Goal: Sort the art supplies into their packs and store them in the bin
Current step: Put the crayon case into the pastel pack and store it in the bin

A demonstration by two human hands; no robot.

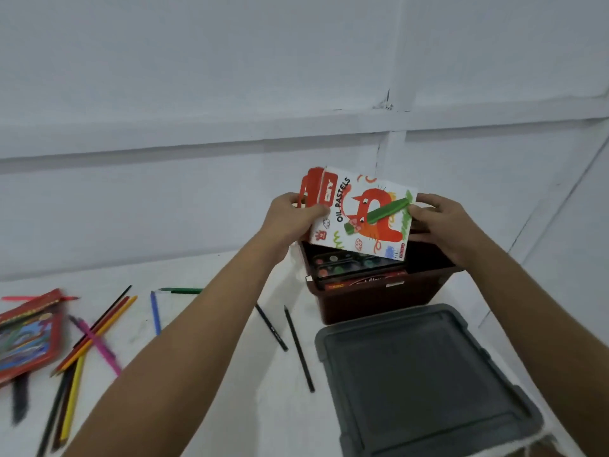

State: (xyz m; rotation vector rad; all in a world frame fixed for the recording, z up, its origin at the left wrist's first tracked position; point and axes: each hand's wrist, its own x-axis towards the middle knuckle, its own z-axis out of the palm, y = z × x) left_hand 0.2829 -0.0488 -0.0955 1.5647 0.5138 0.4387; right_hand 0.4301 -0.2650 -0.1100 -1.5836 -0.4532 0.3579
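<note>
A white and red oil pastels pack [359,214] hangs tilted just above the dark brown bin [379,298]. My left hand [291,219] grips its left end, where a red flap stands open. At the pack's right edge, my right hand [443,225] pinches it. Inside the bin lie a watercolour palette [349,263] and a red pack [369,281] under it.
The bin's grey lid [418,377] lies on the white table in front of the bin. Loose coloured pencils [95,331] and two black pencils [298,347] are scattered to the left. A red pencil case [28,338] sits at the far left edge.
</note>
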